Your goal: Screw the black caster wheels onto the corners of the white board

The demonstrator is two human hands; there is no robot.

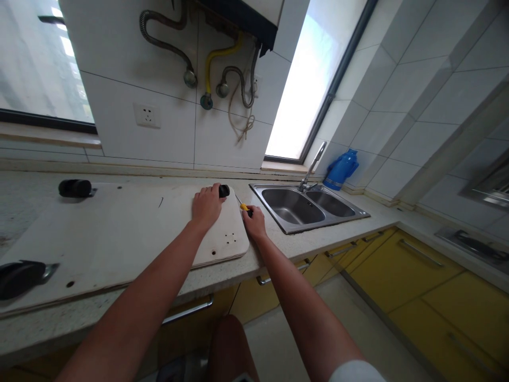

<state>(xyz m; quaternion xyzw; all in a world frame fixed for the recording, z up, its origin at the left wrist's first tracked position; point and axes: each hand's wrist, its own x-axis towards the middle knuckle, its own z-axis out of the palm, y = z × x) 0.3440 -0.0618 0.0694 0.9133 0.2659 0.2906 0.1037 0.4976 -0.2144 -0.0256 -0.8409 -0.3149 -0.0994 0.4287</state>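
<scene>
A white board with rounded corners lies flat on the counter. Near its far right corner, my left hand grips a black caster wheel. My right hand is closed around a screwdriver with a yellow and black handle; its thin shaft points up and left toward that corner. Whether the tip touches anything is too small to tell. Several small screw holes and one larger hole show at the near right corner. At the left end are two more black casters, one far and one near.
Right of the board is a double steel sink with a faucet. A blue jug-like container stands behind it. Pipes and a yellow hose hang on the tiled wall. Yellow drawers with metal handles line the counter front.
</scene>
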